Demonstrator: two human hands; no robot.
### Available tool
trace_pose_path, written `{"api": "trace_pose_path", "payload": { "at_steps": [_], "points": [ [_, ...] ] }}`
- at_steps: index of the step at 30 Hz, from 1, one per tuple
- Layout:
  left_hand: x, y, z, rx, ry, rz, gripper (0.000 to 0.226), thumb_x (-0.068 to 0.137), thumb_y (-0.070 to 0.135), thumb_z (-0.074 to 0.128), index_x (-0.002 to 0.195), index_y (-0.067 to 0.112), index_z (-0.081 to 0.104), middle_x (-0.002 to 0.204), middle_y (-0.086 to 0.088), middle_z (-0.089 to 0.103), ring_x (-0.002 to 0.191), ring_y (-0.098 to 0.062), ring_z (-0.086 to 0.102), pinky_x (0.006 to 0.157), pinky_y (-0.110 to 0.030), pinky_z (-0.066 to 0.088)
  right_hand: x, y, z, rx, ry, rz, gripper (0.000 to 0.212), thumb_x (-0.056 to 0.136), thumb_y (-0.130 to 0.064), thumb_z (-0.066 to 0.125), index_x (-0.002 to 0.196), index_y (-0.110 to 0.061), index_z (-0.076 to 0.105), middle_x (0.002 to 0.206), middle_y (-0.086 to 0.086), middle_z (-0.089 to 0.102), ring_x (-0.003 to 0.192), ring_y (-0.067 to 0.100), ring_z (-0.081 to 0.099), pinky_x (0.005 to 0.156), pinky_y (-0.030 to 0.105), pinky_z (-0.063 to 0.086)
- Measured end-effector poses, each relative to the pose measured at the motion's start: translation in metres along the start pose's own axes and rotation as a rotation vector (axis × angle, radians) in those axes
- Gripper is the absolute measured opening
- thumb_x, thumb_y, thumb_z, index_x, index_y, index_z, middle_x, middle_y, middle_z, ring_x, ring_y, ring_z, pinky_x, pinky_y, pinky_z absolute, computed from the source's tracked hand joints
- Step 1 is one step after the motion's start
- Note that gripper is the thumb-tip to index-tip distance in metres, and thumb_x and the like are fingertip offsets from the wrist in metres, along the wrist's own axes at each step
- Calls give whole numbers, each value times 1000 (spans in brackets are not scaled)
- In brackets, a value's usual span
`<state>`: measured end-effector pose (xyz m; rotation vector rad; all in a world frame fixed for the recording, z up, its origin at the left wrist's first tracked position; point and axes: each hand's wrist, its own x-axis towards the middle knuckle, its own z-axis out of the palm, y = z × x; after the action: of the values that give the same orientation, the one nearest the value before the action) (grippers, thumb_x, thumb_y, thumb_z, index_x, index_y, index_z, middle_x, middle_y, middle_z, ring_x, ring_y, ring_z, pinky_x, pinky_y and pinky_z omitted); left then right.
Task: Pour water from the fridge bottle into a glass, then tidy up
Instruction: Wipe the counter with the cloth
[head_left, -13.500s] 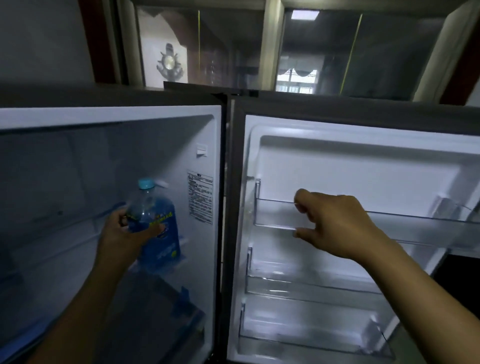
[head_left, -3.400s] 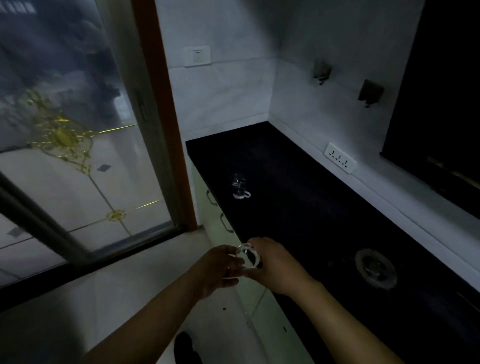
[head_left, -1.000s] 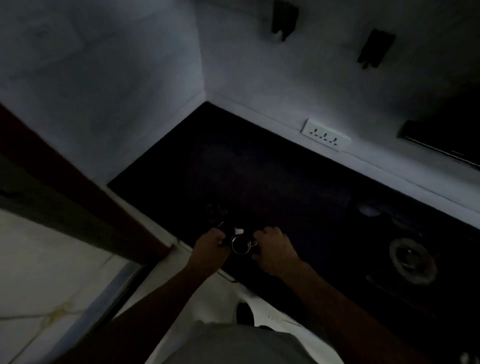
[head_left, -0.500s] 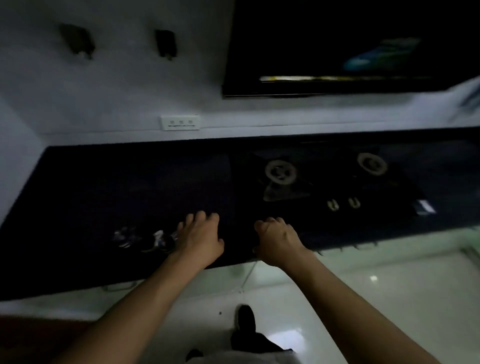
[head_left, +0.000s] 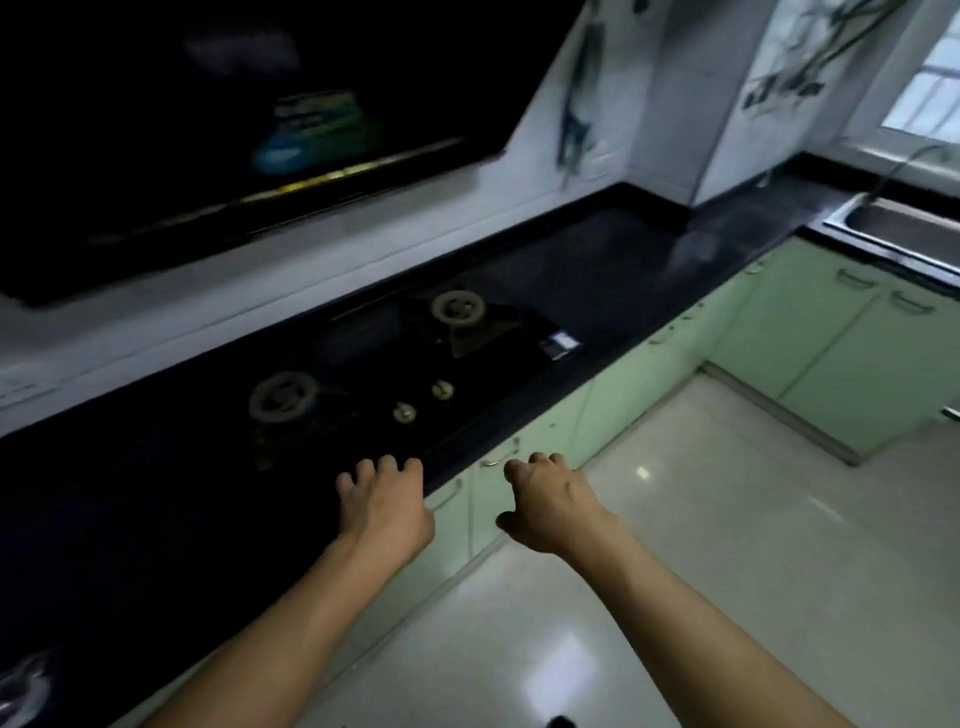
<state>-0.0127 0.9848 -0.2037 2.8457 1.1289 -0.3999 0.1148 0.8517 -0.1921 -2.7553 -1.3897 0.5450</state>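
Note:
Both my hands are held out in front of me with nothing in them. My left hand (head_left: 384, 501) hovers over the front edge of the black countertop (head_left: 130, 519), fingers loosely curled and apart. My right hand (head_left: 548, 501) hangs beyond the counter edge, in front of the green cabinets, fingers curled downward. A blurred glass (head_left: 23, 688) shows on the counter at the far bottom left, well behind my left arm. No water bottle or fridge is in view.
A gas hob with two burners (head_left: 283, 397) (head_left: 457, 306) and two knobs (head_left: 422, 400) is set into the counter. A dark range hood (head_left: 234, 119) hangs above. Pale green cabinets (head_left: 831, 332) run right to a steel sink (head_left: 904, 223). Glossy tiled floor (head_left: 727, 545) lies to the right.
My view has swung right along the counter, from the corner past the hob. Both hands let go of the glasses, which slid to the far left, and now hold nothing.

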Motion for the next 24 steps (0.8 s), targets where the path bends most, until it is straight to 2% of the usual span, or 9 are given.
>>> {"api": "trace_pose_path", "payload": {
  "at_steps": [4,8,11,17,24],
  "points": [
    [32,99,-21,3,19,59,40,85,39,55,121,21,51,127,-9,54,118,-31,48,95,-44,38,1,94,-31,-11,48,49,45,90,-42,63,124,-13,52,120,12,56,114,33,50,88,40,44],
    [62,163,-43,-7,27,98,41,85,39,55,122,21,51,128,-10,53,119,-31,47,95,-44,38,9,164,-57,-14,74,87,40,90,-38,63,119,-12,54,116,13,57,111,34,51,84,41,44],
    [91,197,-55,9,15,123,44,86,41,55,126,22,50,130,-10,52,121,-31,46,96,-44,37,22,206,-71,0,101,101,37,89,-36,64,115,-11,55,114,14,57,108,33,51,82,40,44],
    [161,246,-73,-2,33,178,46,87,43,55,127,22,50,129,-9,52,120,-30,47,96,-43,39,72,266,-97,3,105,134,42,90,-40,63,120,-11,54,118,14,57,111,33,51,87,41,44],
    [288,308,-106,-12,45,239,45,88,42,55,128,22,49,130,-8,51,120,-29,47,97,-43,39,151,345,-154,30,156,227,41,90,-38,64,120,-13,54,118,13,57,113,32,49,90,42,46]
  ]
}}
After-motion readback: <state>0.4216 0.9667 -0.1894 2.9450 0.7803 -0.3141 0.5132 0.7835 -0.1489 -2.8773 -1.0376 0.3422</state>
